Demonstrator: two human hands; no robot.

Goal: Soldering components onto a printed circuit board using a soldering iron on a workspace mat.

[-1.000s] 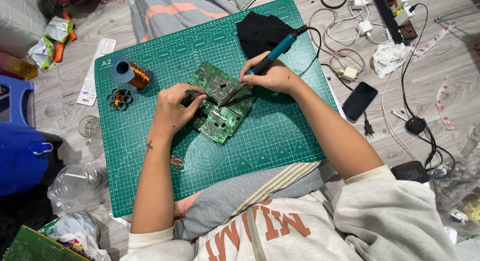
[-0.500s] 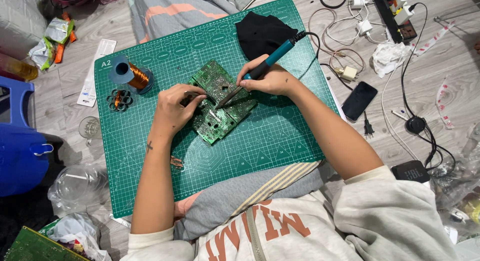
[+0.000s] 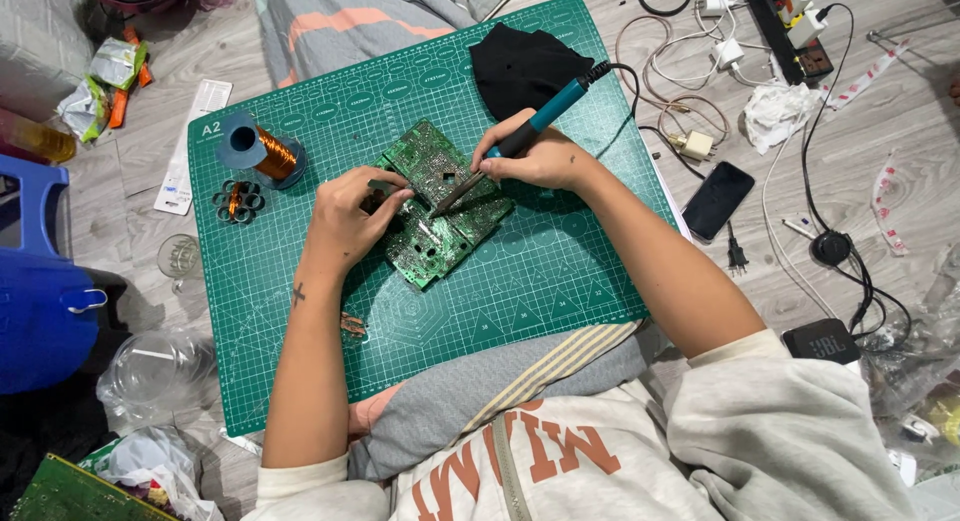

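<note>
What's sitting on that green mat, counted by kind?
Circuit boards: 1 cluster, number of separate boards unclear
Copper wire spools: 1
Small copper coils: 1
Black cloths: 1
Soldering irons: 1, in the right hand
Left hand rests on the boards.
Total: 5

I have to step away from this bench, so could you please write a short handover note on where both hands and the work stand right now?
Right hand: holds the teal-handled soldering iron like a pen, tip down on the green circuit board.
Left hand: rests on the board's left edge, steadying it; whether it pinches anything is hidden.
Board lies mid-way on the green cutting mat.
Copper wire spool and a small copper coil sit at the mat's upper left, untouched.
Done: iron is on the board. Left: which joints are finished cannot be told from this view.
</note>
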